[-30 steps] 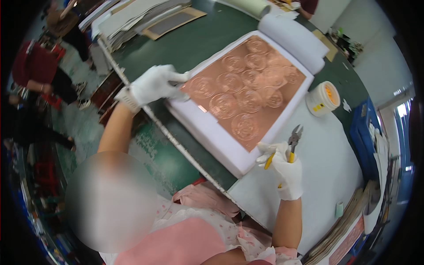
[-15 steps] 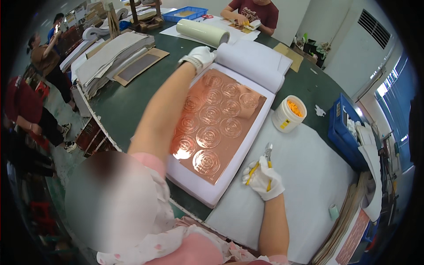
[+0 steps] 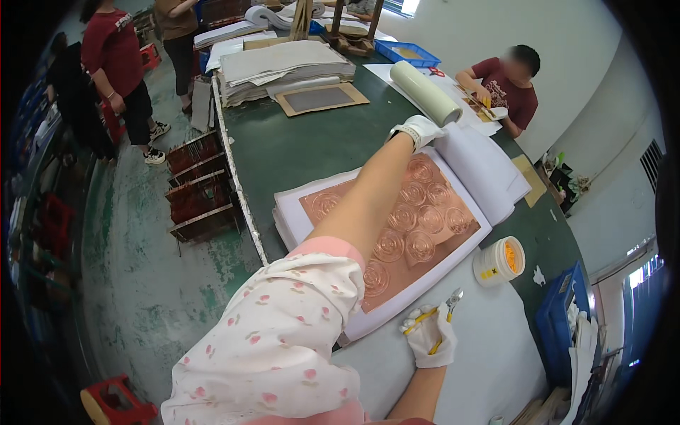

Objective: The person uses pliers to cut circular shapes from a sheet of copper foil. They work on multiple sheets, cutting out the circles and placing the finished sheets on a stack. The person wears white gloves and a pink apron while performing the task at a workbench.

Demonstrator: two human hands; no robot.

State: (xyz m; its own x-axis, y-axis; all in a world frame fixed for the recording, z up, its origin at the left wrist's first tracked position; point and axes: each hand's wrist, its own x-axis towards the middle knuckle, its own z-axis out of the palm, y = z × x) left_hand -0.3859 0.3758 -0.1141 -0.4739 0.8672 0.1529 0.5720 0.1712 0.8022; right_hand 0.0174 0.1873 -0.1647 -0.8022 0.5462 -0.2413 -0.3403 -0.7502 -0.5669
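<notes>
Green table (image 3: 304,145) underlay copper sheet (image 3: 426,219); beyond it, left hand (image 3: 423,129), finger grip unclear. Beside it, right hand (image 3: 433,341) grasped pliers (image 3: 453,299).

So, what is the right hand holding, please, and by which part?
Metal yellow-handled pliers, held by the handles in the white-gloved right hand.

Workshop, handcraft type: long green-topped worktable (image 3: 283,152) bearing stacked pale sheets (image 3: 290,67), a pale green roll (image 3: 425,92) and an embossed copper-coloured sheet (image 3: 425,227). Also present: yellow-handled cutting pliers (image 3: 454,299), white plastic tub (image 3: 493,266), blue plastic crate (image 3: 556,308), low brown rack (image 3: 202,188). Floor (image 3: 142,283) worn, patchy green-grey; red plastic stool (image 3: 124,404); co-worker (image 3: 508,95) handling small pieces at the table's far side.
</notes>
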